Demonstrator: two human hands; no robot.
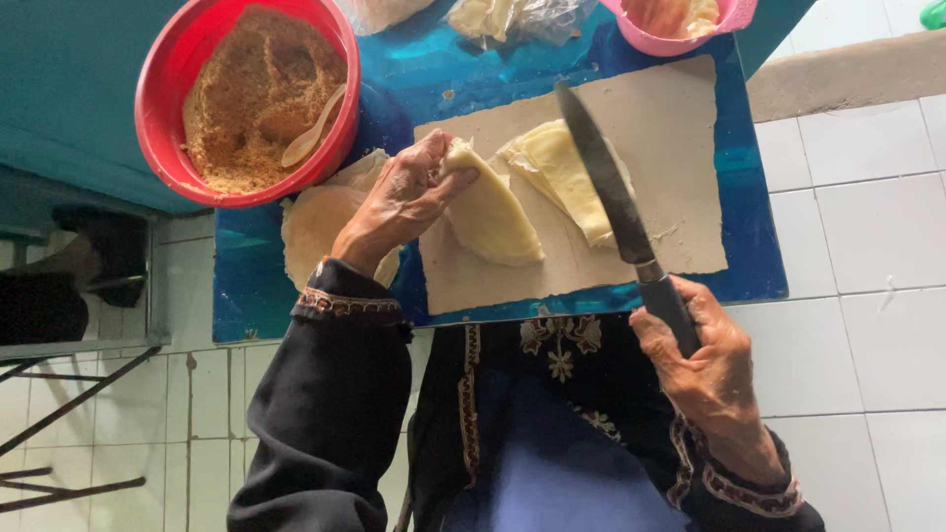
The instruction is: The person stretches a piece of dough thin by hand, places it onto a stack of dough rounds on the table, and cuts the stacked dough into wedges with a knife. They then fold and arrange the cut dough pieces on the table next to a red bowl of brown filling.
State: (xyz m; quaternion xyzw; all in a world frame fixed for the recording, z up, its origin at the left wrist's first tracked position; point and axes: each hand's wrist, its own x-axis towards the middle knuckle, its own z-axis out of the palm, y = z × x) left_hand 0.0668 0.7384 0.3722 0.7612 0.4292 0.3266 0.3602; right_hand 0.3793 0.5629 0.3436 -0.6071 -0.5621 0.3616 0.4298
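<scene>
My left hand (399, 202) pinches the top corner of a folded pale dough piece (490, 215) that lies on a beige paper sheet (680, 148). A second folded dough piece (552, 167) rests just to its right. My right hand (705, 360) grips the black handle of a large dark knife (606, 182), whose blade points away over the second piece. The paper lies on a blue board (759, 227).
A red bowl (158, 108) of brown crumbly filling with a small spoon (310, 133) stands at the upper left. Round flat dough sheets (315, 222) lie under my left wrist. A pink bowl (680, 25) and a plastic bag (512, 18) sit at the far edge. White tiled floor surrounds.
</scene>
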